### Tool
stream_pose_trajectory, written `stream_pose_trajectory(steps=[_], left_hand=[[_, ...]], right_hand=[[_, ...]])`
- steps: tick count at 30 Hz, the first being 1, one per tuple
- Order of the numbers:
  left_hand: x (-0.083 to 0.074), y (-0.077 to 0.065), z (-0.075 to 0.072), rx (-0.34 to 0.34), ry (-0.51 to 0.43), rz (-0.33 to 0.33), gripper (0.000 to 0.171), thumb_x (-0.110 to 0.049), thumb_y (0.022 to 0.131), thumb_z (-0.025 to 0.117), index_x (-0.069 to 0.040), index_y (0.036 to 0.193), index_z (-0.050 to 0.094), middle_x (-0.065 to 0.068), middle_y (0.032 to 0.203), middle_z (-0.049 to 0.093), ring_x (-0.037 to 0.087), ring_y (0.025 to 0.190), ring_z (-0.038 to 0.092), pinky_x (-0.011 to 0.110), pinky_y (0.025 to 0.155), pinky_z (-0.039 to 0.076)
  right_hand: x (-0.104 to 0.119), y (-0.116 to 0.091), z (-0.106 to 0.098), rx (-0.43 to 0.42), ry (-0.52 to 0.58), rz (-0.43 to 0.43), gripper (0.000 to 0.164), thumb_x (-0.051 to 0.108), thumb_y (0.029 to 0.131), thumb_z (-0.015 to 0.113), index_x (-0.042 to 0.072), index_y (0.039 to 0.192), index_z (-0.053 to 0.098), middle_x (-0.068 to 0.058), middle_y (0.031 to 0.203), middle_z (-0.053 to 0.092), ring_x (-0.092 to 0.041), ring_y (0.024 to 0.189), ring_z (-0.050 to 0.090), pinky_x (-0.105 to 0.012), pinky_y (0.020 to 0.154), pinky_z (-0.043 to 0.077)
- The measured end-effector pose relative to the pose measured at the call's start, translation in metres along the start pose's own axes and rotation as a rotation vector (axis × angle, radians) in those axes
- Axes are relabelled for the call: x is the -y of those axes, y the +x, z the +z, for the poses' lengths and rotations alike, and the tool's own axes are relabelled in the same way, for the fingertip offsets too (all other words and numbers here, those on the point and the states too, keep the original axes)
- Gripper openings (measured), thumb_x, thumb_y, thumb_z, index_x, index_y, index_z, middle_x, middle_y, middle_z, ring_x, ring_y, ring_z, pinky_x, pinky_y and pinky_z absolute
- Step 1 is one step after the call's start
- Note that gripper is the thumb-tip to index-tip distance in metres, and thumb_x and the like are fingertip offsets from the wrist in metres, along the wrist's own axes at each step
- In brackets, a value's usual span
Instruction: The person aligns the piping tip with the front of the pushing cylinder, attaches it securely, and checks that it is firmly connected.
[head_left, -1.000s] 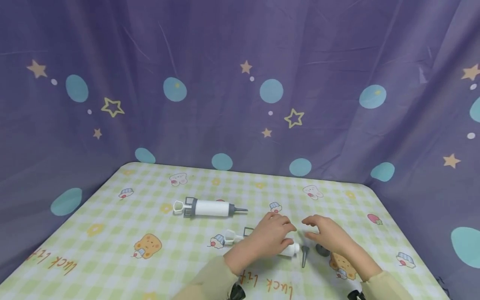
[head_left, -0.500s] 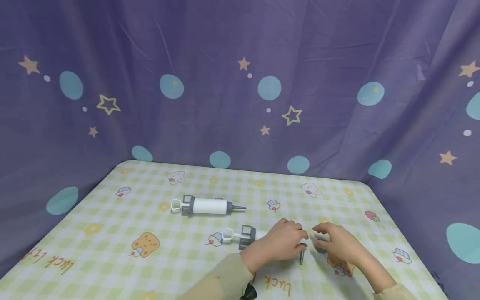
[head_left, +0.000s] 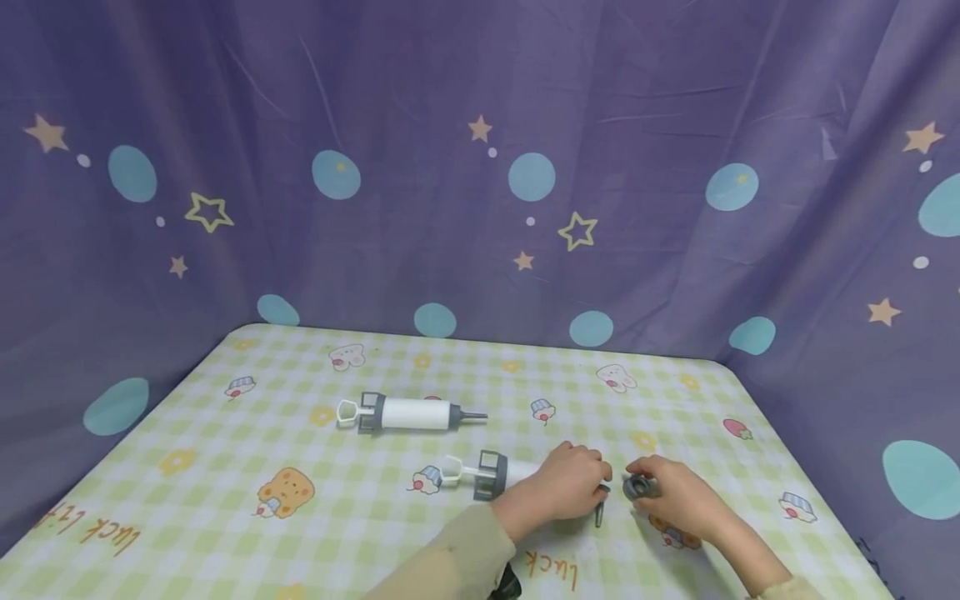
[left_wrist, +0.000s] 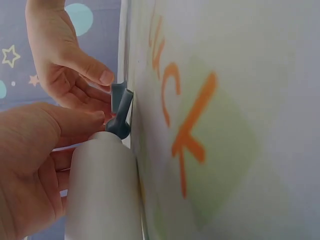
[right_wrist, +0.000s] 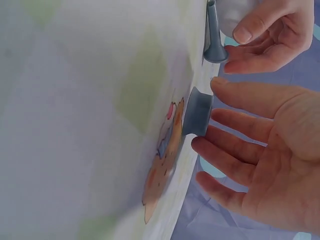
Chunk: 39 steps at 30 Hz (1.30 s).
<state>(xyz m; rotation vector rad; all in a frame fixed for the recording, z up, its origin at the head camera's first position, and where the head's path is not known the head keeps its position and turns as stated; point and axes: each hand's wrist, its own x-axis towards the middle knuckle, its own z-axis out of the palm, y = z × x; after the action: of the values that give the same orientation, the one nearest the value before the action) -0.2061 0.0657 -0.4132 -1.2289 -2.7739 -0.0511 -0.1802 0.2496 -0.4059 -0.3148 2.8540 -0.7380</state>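
In the head view my left hand (head_left: 573, 483) reaches over the front end of a white-barrelled large syringe (head_left: 521, 472) lying on the table. Its thumb and fingertips come close to a small grey nozzle (left_wrist: 120, 115) with a flared base; whether they touch it cannot be told. My right hand (head_left: 678, 496) holds a dark grey ring-shaped cap (right_wrist: 199, 112) between thumb and fingers, low over the tablecloth. The cap's round hole shows in the head view. The syringe's white neck (left_wrist: 106, 136) is bare in the left wrist view.
A second large syringe (head_left: 416, 414), with its grey nozzle fitted, lies farther back and to the left. The table (head_left: 360, 542) has a green checked cloth with printed cartoons. A purple patterned curtain (head_left: 420, 100) hangs behind it.
The left hand has moved right along the syringe towards the nozzle, uncovering its grey collar. The right hand has come down to the cap and taken hold of it.
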Motion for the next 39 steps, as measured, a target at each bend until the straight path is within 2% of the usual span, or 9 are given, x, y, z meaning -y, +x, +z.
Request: stream_pose_trajectory(steps=[13,17,22,25,28,33,36,39], left_hand=[[-0.0065,0.0055,0.0023,-0.023,-0.011,-0.075,0.010,-0.031,0.081,0.067,-0.029,0.090,0.069,-0.015,0.081,0.063,0.002,0.072,0.057,0.020,0.061,0.039],[-0.0073,0.0057,0.0036,-0.044,0.005,-0.081,0.002,-0.031,0.081,0.067,-0.029,0.081,0.068,-0.015,0.075,0.061,0.001,0.066,0.055,0.019,0.058,0.037],[-0.0079,0.0052,0.0036,-0.076,0.026,-0.084,0.006,-0.028,0.080,0.067,-0.029,0.074,0.065,-0.016,0.069,0.058,0.001,0.062,0.052,0.018,0.055,0.034],[-0.0075,0.0053,0.0028,-0.086,0.021,-0.083,0.006,-0.026,0.080,0.067,-0.029,0.075,0.066,-0.015,0.069,0.058,0.001,0.061,0.052,0.018,0.055,0.034],[-0.0068,0.0051,0.0019,-0.108,0.026,-0.074,0.006,-0.026,0.081,0.066,-0.028,0.075,0.066,-0.015,0.068,0.058,0.001,0.061,0.052,0.018,0.055,0.035],[-0.0058,0.0037,0.0012,-0.184,0.054,-0.056,0.005,-0.027,0.081,0.066,-0.028,0.076,0.067,-0.014,0.067,0.057,0.002,0.059,0.052,0.018,0.053,0.033],[-0.0052,0.0029,0.0010,-0.217,0.066,-0.065,0.005,-0.029,0.081,0.066,-0.029,0.076,0.067,-0.014,0.068,0.057,0.003,0.060,0.051,0.018,0.054,0.033],[-0.0046,0.0022,-0.0003,-0.221,0.041,-0.085,0.004,-0.029,0.081,0.066,-0.029,0.077,0.067,-0.014,0.070,0.057,0.004,0.062,0.051,0.018,0.056,0.035]], right_hand=[[-0.0007,0.0020,0.0030,-0.021,-0.005,0.012,0.038,0.010,0.070,0.075,0.009,0.106,0.062,-0.002,0.104,0.063,-0.024,0.097,0.059,-0.042,0.082,0.047],[0.0001,0.0018,0.0039,-0.028,-0.019,0.011,0.035,0.009,0.070,0.075,0.010,0.103,0.063,-0.001,0.102,0.063,-0.024,0.096,0.060,-0.041,0.081,0.048],[0.0017,0.0029,0.0049,-0.043,-0.051,-0.013,0.029,0.008,0.071,0.074,0.010,0.098,0.065,0.000,0.096,0.063,-0.022,0.090,0.061,-0.040,0.078,0.049],[0.0026,0.0039,0.0060,-0.052,-0.057,0.003,0.028,0.007,0.071,0.074,0.011,0.097,0.066,0.001,0.094,0.062,-0.019,0.088,0.060,-0.040,0.078,0.049],[0.0029,0.0048,0.0068,-0.054,-0.061,0.022,0.029,0.007,0.070,0.074,0.012,0.097,0.066,0.001,0.093,0.062,-0.017,0.087,0.060,-0.038,0.077,0.049],[0.0034,0.0056,0.0062,-0.050,-0.083,0.017,0.030,0.008,0.070,0.075,0.010,0.098,0.065,0.000,0.094,0.062,-0.017,0.085,0.060,-0.038,0.076,0.049],[0.0048,0.0053,0.0063,-0.051,-0.093,0.021,0.027,0.008,0.071,0.074,0.009,0.097,0.066,0.000,0.093,0.062,-0.016,0.085,0.060,-0.038,0.077,0.049],[0.0056,0.0057,0.0062,-0.052,-0.109,0.027,0.025,0.010,0.071,0.074,0.009,0.095,0.067,0.001,0.092,0.062,-0.016,0.084,0.060,-0.039,0.077,0.049]])
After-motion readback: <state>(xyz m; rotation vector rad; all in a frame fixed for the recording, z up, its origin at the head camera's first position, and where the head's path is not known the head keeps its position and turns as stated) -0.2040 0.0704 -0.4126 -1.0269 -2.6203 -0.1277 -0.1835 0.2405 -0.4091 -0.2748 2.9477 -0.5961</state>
